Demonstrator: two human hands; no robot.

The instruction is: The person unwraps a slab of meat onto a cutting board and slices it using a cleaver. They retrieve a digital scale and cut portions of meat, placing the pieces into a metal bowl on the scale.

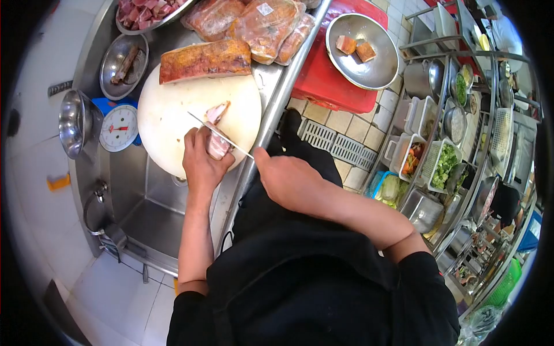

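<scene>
My right hand is closed round the handle of a knife, whose blade lies across a small piece of meat. Fingers of my left hand press on that piece and hold it down on the round white cutting board. Just beyond the blade, a cut slice rests on the board. A large browned slab of meat lies along the board's far edge.
Left of the board are a dial scale, a metal bowl and a sink. Bagged meat lies beyond. At right, a bowl with two meat chunks sits on a red surface, near shelves of vegetables.
</scene>
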